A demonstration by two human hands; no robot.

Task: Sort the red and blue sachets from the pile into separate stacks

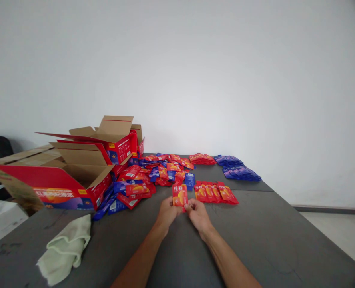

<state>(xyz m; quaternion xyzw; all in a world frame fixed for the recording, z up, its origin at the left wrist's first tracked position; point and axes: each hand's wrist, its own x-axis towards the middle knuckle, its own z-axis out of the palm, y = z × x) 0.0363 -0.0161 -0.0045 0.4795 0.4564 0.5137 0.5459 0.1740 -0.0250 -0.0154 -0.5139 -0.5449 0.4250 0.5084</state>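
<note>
Between my two hands, a red pouch [180,195] with an orange picture and white lettering is held upright over the table. My left hand [167,214] pinches its lower left edge. At its lower right corner, the fingers of my right hand [198,215] are closed on it too. Just right of it lies an overlapping row of red pouches [215,192]. A loose heap of mixed red and blue pouches [141,185] spreads to the left and behind.
Open red cardboard boxes [75,192] stand along the left. A pale green cloth [66,250] lies crumpled on the dark table [270,236] at front left. Farther back are a stack of red pouches [202,159] and rows of blue pouches [240,172]. A white wall rises behind.
</note>
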